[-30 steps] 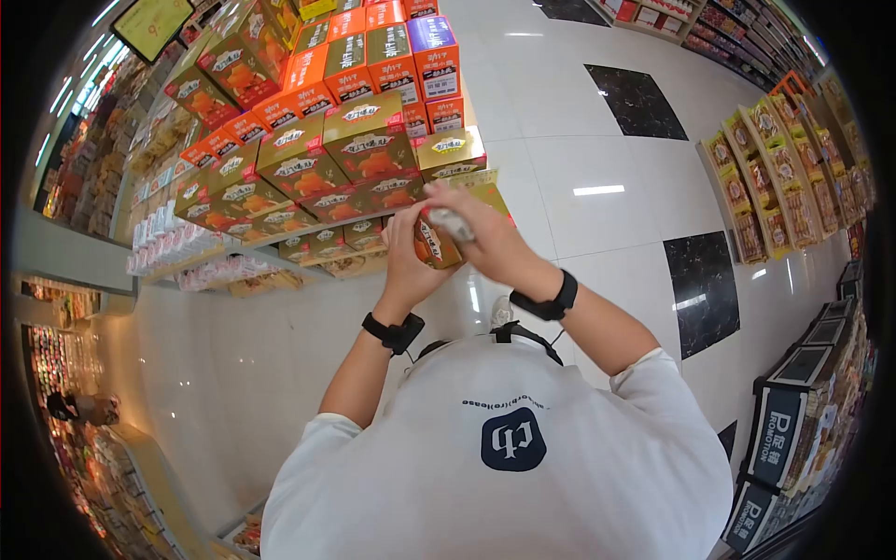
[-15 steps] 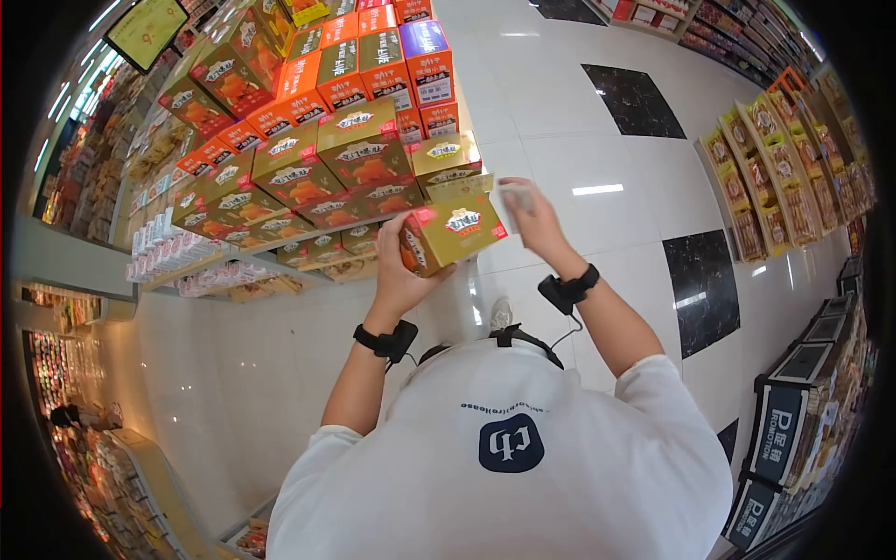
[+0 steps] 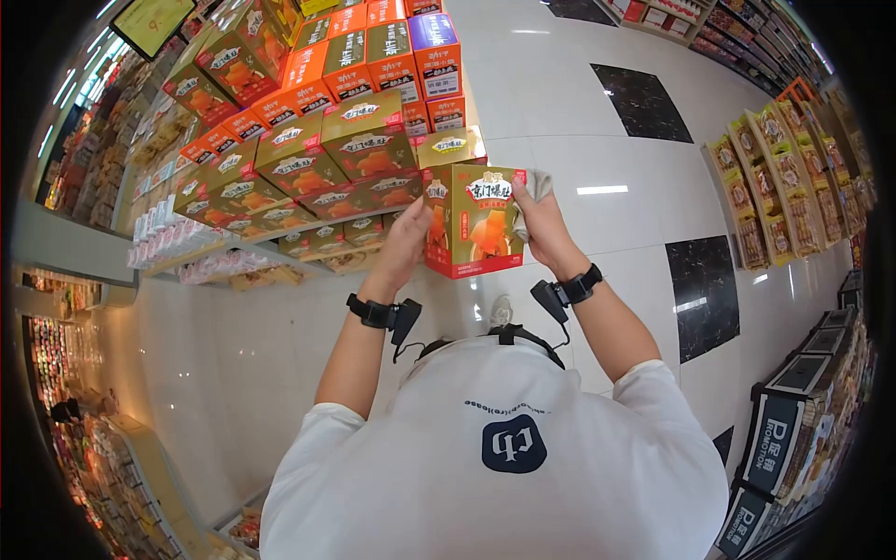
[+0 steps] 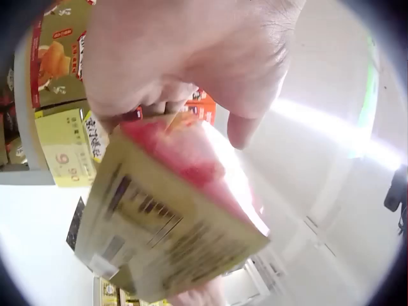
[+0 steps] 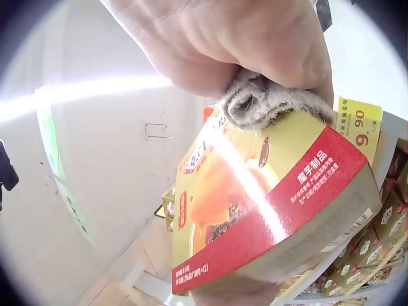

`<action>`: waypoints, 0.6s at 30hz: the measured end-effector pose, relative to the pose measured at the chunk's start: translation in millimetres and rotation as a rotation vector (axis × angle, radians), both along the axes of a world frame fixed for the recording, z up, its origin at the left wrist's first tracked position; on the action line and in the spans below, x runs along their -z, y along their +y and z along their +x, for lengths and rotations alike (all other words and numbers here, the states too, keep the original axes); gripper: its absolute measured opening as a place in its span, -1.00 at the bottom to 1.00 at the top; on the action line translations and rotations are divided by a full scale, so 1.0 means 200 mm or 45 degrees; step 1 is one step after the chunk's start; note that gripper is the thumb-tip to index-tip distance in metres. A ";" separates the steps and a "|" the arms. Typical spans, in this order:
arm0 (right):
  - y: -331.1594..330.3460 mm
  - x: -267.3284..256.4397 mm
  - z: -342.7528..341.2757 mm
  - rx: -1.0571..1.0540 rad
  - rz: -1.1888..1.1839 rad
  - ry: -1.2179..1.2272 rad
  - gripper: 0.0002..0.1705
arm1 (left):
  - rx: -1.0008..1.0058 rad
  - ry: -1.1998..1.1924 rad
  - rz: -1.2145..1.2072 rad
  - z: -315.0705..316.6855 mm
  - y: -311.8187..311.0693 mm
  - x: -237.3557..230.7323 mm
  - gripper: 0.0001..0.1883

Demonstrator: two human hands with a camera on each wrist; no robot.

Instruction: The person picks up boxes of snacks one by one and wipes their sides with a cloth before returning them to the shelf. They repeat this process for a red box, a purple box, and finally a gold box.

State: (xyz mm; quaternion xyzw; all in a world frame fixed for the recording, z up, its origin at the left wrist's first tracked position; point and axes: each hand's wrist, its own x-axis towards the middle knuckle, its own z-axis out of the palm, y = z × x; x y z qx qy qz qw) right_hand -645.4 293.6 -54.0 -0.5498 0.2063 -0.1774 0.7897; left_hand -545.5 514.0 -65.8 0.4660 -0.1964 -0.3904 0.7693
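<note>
Between the two hands, a gold and red box [image 3: 476, 224] is held upright with its printed front facing the head camera. The left hand [image 3: 405, 245] is at the box's left side, its fingers bent behind the box and its thumb at the edge in the left wrist view [image 4: 191, 57]. The right hand [image 3: 549, 231] grips the right side, with a grey cloth [image 3: 539, 191] between palm and box. In the right wrist view the folded cloth [image 5: 274, 102] lies against the box's edge [image 5: 255, 204].
Stacked gold boxes [image 3: 369, 140] and orange boxes [image 3: 347, 70] fill the shelf just ahead and left. A yellow price tag [image 5: 359, 127] stands at the shelf edge. Racks of packets [image 3: 770, 177] are on the right, with dark promotion crates [image 3: 779, 434] below them. Tiled floor [image 3: 597, 215] lies between.
The box has been turned so its large printed front shows. The right hand, apart from the box half a second ago, has come back onto its right side with the cloth.
</note>
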 end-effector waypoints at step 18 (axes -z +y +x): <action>0.29 -0.15 -0.05 -0.040 -1.797 -0.411 -0.29 | -0.300 -0.046 -0.082 -0.15 -0.08 0.11 -0.37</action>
